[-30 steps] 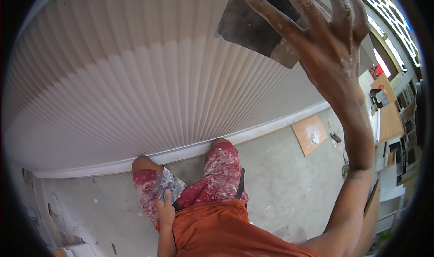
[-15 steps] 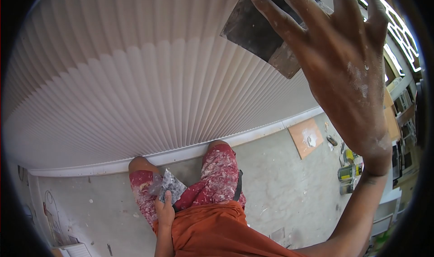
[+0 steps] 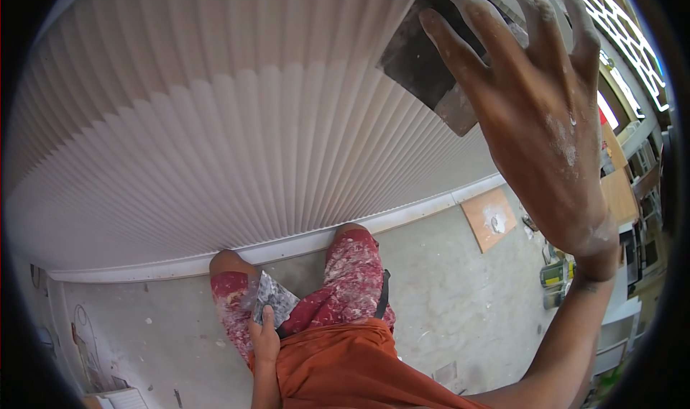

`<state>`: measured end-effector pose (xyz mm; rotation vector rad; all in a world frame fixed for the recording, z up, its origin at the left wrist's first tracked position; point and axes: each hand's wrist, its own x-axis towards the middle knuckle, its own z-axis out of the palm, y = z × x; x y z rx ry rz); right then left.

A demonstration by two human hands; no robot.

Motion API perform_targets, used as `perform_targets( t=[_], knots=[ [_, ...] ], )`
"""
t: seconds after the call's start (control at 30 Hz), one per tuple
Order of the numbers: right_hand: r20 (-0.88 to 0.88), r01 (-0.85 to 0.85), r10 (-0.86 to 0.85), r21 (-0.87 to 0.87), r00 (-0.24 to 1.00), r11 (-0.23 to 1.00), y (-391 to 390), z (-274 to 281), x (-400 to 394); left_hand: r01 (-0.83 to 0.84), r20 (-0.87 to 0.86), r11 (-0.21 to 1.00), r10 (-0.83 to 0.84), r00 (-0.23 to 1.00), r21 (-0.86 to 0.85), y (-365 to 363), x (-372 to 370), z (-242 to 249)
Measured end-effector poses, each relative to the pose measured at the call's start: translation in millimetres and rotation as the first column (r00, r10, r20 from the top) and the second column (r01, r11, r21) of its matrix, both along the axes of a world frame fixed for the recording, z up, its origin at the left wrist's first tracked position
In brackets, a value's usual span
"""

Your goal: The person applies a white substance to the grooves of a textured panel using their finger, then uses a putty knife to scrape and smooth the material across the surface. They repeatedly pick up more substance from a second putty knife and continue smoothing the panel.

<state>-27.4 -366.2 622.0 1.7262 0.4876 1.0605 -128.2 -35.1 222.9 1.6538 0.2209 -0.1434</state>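
My right hand (image 3: 539, 93) is raised at the upper right, its spread fingers lying over a dark flat sheet (image 3: 424, 49) pressed to the white ribbed panel (image 3: 237, 143). White powder marks the back of that hand. Low in the view, near my thigh, my left hand (image 3: 266, 337) has its fingers closed on a small grey, smeared plate (image 3: 273, 297), thumb on top. Both my knees face the panel's bottom edge.
A pale board (image 3: 489, 218) with a white blob lies on the concrete floor (image 3: 431, 294) to the right. Beyond it stand several cans (image 3: 553, 274). A white strip (image 3: 287, 247) runs along the panel's foot. Thin cable loops (image 3: 85, 330) are at the lower left.
My right hand and the dark sheet have shifted slightly right and down across the ribbed panel. My left hand still holds the small plate near my thigh.
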Motion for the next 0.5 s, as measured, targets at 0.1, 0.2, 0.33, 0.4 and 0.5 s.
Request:
perform_targets(
  t=[0.1, 0.2, 0.33, 0.4, 0.5],
  knots=[
    [-0.053, -0.024, 0.026, 0.042, 0.998, 0.999, 6.6, 0.1, -10.9, 0.000, -0.045, 1.000, -0.001, 0.999, -0.021, 3.5, -0.7, -5.9],
    [-0.089, -0.041, 0.049, 0.087, 0.995, 0.995, 8.8, 2.8, -12.6, 0.042, -0.120, 0.998, -0.036, 0.992, 0.053, -0.3, 2.6, 11.3],
    [-0.119, 0.010, 0.000, 0.087, 0.993, 0.996, -4.7, 3.2, -2.7, 0.005, 0.000, 1.000, -0.005, 1.000, -0.024, -13.9, 6.4, 21.5],
    [-0.090, -0.049, 0.057, 0.081, 0.994, 0.995, -13.8, -3.2, 6.6, 0.062, 0.008, 0.998, -0.062, 0.998, -0.021, -14.0, 8.1, 19.7],
    [0.024, -0.009, 0.006, 0.139, 1.000, 0.990, -22.0, -12.5, 16.4, 0.021, 0.018, 1.000, -0.020, 1.000, -0.021, -19.1, 7.1, 22.9]
  ],
)
